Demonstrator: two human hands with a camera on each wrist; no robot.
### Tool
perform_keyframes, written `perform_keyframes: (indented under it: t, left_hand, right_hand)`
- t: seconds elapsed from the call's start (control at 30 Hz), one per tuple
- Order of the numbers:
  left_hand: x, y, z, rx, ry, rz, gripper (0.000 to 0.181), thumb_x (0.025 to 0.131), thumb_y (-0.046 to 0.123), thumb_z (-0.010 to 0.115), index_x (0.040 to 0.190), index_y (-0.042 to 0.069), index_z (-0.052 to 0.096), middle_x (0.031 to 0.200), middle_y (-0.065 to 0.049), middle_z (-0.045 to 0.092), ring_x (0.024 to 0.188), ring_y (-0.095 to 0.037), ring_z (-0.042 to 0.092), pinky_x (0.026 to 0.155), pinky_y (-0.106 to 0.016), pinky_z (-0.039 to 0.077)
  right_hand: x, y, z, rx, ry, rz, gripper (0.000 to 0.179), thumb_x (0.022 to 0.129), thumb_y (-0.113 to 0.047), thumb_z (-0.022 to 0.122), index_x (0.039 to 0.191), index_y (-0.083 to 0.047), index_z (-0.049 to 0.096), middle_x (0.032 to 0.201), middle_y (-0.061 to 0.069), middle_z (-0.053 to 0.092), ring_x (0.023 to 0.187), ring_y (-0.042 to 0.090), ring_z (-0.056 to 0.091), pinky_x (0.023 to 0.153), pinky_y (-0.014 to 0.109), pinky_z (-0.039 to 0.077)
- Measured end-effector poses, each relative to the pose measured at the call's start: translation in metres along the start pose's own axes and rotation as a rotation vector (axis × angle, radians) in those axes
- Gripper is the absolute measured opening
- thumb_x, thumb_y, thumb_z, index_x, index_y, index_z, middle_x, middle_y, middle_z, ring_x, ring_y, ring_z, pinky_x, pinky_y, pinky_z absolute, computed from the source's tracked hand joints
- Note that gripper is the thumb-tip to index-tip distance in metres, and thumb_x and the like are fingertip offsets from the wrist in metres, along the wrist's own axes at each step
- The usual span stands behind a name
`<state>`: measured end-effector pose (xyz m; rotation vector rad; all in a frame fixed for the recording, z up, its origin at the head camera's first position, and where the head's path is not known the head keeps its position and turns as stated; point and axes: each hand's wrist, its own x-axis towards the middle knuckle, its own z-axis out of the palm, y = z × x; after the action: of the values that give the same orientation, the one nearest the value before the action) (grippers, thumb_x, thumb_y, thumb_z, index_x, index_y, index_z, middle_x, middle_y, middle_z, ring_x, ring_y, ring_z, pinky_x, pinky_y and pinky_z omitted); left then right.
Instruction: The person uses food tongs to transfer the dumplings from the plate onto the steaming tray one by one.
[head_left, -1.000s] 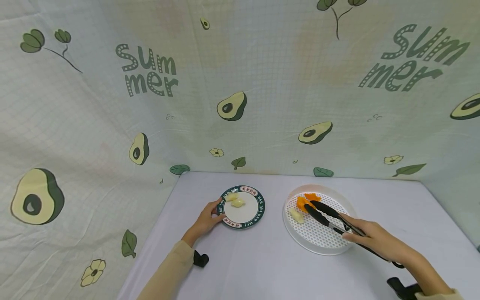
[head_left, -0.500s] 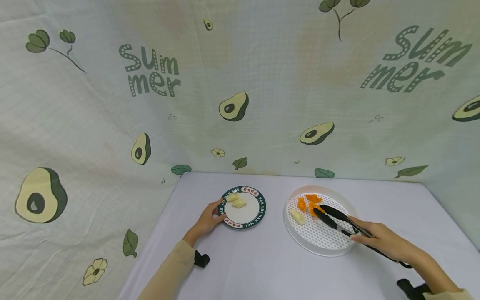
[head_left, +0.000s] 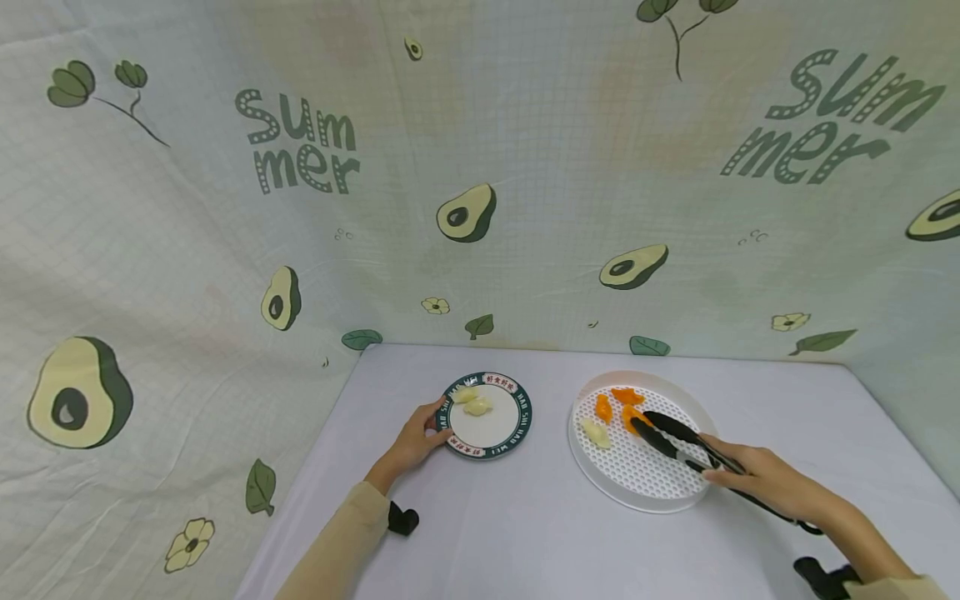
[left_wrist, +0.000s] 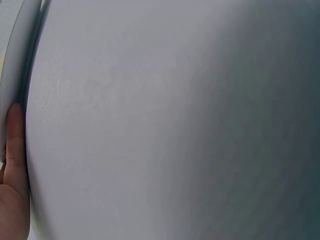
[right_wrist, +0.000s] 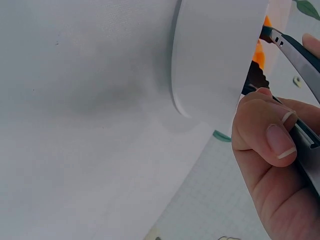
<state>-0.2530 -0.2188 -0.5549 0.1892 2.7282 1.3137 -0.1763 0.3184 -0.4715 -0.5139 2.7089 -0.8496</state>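
My left hand (head_left: 411, 440) grips the left rim of a small white plate (head_left: 480, 433) with a dark green lettered border. Two pale yellow pieces (head_left: 477, 406) lie on this plate. In the left wrist view, a finger (left_wrist: 16, 135) lies along the plate's side. My right hand (head_left: 772, 479) holds black-and-metal tongs (head_left: 678, 448) by their arms. The tong tips are right at an orange piece (head_left: 632, 417) on a round white perforated tray (head_left: 652, 483). Two more orange pieces (head_left: 603, 407) and a pale yellow piece (head_left: 596, 432) lie there too.
A white-covered table (head_left: 517, 533) bears the plate and the tray, set apart from each other. Behind it hangs a cloth (head_left: 540, 167) printed with avocados and lettering. Black camera mounts (head_left: 402, 520) show at both wrists.
The right hand and tongs have shifted slightly right and toward me, and the orange pieces now show apart from one another. Over the last half second little differs. The left hand stays on the plate.
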Motion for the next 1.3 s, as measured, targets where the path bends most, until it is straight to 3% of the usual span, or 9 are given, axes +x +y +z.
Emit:
perform_keyframes:
  t: [0.4,0.97,1.07,1.17,1.23,1.3]
  left_hand:
    - [-0.001,-0.005,0.0,-0.023,0.002,-0.003,0.068,0.095,0.017,0.07,0.154,0.009,0.038,0.132,-0.011,0.05,0.106,-0.023,0.05,0.092,-0.043,0.043]
    - [-0.001,-0.005,0.0,-0.031,-0.003,-0.003,0.068,0.095,0.018,0.07,0.154,0.01,0.037,0.136,-0.013,0.049,0.107,-0.023,0.05,0.093,-0.043,0.043]
    - [-0.001,-0.004,0.0,-0.033,-0.005,0.0,0.068,0.095,0.018,0.07,0.154,0.009,0.037,0.136,-0.014,0.048,0.107,-0.023,0.051,0.093,-0.043,0.043]
    - [-0.001,-0.004,0.0,-0.033,-0.009,0.003,0.068,0.095,0.018,0.07,0.154,0.008,0.037,0.136,-0.014,0.048,0.107,-0.023,0.051,0.093,-0.043,0.043]
    - [-0.001,-0.003,0.0,-0.033,-0.01,0.0,0.068,0.095,0.018,0.07,0.154,0.009,0.037,0.136,-0.013,0.048,0.107,-0.023,0.05,0.093,-0.043,0.043]
    - [0.0,-0.003,-0.001,-0.033,-0.01,-0.002,0.069,0.095,0.019,0.07,0.154,0.009,0.037,0.136,-0.013,0.048,0.107,-0.023,0.05,0.094,-0.043,0.043]
  right_hand:
    - [-0.001,-0.005,0.001,-0.002,0.067,-0.056,0.068,0.098,-0.028,0.065,0.14,0.018,0.041,0.134,0.043,0.045,0.121,0.06,0.045,0.093,0.066,0.04]
    - [0.023,-0.046,-0.005,0.069,0.072,-0.131,0.068,0.098,-0.03,0.065,0.145,0.012,0.04,0.14,0.039,0.043,0.127,0.059,0.039,0.096,0.069,0.036]
    - [0.03,-0.053,-0.004,0.062,0.062,-0.147,0.068,0.097,-0.029,0.066,0.145,0.012,0.04,0.137,0.038,0.047,0.122,0.054,0.048,0.093,0.067,0.041]
    - [0.037,-0.058,-0.004,0.078,0.026,-0.139,0.069,0.097,-0.028,0.066,0.147,0.01,0.038,0.109,0.026,0.061,0.098,0.037,0.058,0.078,0.05,0.051]
    - [0.042,-0.062,-0.003,0.074,0.02,-0.164,0.069,0.098,-0.028,0.066,0.148,0.009,0.037,0.109,0.024,0.062,0.097,0.032,0.058,0.077,0.047,0.051]
    - [0.047,-0.065,-0.002,0.078,0.014,-0.191,0.069,0.098,-0.028,0.065,0.149,0.008,0.036,0.113,0.025,0.062,0.102,0.037,0.06,0.081,0.049,0.052]
